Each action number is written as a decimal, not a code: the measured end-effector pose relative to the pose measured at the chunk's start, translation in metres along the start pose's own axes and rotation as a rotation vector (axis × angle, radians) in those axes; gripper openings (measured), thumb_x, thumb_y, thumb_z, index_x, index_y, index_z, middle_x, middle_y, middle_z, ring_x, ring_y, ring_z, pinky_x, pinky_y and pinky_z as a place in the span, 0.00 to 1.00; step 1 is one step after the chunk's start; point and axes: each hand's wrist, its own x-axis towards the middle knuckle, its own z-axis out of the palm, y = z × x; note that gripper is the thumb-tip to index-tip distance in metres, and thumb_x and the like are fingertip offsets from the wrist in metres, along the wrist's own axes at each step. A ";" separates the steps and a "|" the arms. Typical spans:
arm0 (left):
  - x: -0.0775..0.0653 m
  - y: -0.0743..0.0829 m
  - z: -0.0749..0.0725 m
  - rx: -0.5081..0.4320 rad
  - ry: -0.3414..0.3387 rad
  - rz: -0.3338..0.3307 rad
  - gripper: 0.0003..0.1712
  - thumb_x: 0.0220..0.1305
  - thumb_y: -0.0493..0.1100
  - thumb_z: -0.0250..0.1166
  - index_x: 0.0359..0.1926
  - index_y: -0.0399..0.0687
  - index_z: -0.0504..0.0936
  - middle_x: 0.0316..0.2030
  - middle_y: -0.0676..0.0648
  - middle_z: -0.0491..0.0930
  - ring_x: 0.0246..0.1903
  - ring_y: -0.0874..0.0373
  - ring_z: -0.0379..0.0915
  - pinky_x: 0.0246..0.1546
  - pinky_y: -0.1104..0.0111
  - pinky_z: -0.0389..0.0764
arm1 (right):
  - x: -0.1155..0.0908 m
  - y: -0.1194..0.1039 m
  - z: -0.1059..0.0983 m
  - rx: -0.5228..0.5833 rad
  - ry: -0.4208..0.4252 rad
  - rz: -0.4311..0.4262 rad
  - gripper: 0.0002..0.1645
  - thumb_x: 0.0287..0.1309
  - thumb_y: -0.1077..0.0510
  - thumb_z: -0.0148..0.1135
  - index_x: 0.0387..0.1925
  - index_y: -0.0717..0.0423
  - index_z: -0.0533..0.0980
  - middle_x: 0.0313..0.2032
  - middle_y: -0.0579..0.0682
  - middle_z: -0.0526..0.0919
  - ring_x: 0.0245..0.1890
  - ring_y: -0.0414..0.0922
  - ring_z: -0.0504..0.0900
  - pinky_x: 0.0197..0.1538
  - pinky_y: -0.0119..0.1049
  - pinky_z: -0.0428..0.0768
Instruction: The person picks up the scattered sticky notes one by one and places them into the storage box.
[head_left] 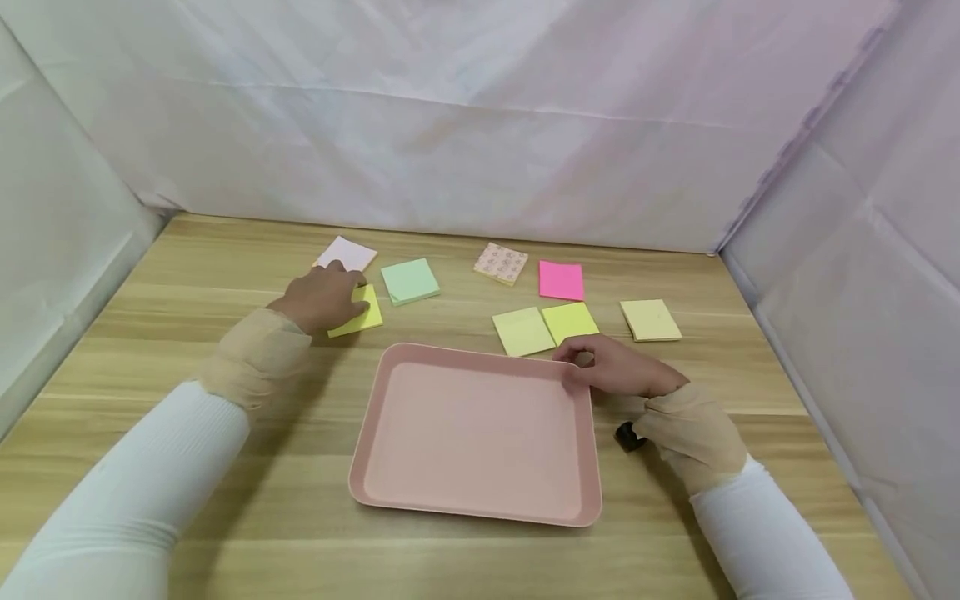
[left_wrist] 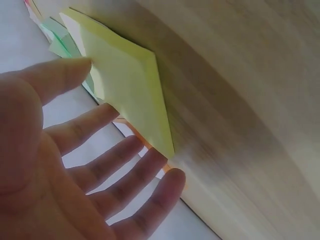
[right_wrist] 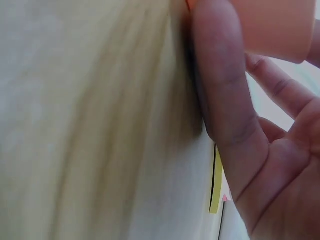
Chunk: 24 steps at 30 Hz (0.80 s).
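Note:
My left hand [head_left: 322,298] is over a yellow sticky-note pad [head_left: 367,312], its fingers spread above the far side and its thumb by the right edge. In the left wrist view, the pad [left_wrist: 120,75] lies just beyond the loosely bent fingers [left_wrist: 115,162]. A white pad [head_left: 347,252] is partly behind this hand, and a green pad [head_left: 409,281] lies to its right. My right hand [head_left: 618,367] holds the far right corner of a pink tray [head_left: 480,433]. The right wrist view has the tray wall [right_wrist: 277,27] between thumb and fingers.
Beyond the tray lie a pale yellow pad [head_left: 522,332], a bright yellow pad [head_left: 572,321], a magenta pad [head_left: 561,281] and a patterned pad [head_left: 501,262]. A cream pad [head_left: 651,320] lies farther right. White cloth walls [head_left: 450,150] border the wooden table [head_left: 300,542].

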 end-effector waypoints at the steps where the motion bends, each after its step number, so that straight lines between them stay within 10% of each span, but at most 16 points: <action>1: 0.000 -0.001 0.000 0.000 0.001 0.003 0.27 0.69 0.49 0.58 0.65 0.40 0.73 0.58 0.31 0.71 0.56 0.29 0.69 0.44 0.37 0.77 | 0.002 0.000 0.000 0.003 -0.001 -0.001 0.10 0.66 0.58 0.61 0.47 0.50 0.81 0.40 0.47 0.84 0.42 0.42 0.79 0.47 0.35 0.79; 16: 0.015 -0.017 -0.012 -0.024 0.175 0.018 0.21 0.70 0.43 0.59 0.60 0.40 0.77 0.56 0.29 0.74 0.53 0.29 0.72 0.46 0.37 0.75 | 0.004 0.004 -0.004 0.105 -0.047 0.069 0.13 0.70 0.51 0.59 0.52 0.50 0.78 0.44 0.53 0.82 0.39 0.47 0.80 0.37 0.37 0.81; 24: 0.022 -0.039 -0.006 -0.088 0.008 -0.101 0.30 0.72 0.49 0.55 0.71 0.44 0.65 0.68 0.27 0.61 0.64 0.22 0.57 0.56 0.28 0.62 | 0.006 0.008 -0.001 0.128 -0.039 0.063 0.14 0.71 0.51 0.59 0.53 0.50 0.78 0.39 0.53 0.79 0.33 0.45 0.80 0.33 0.36 0.81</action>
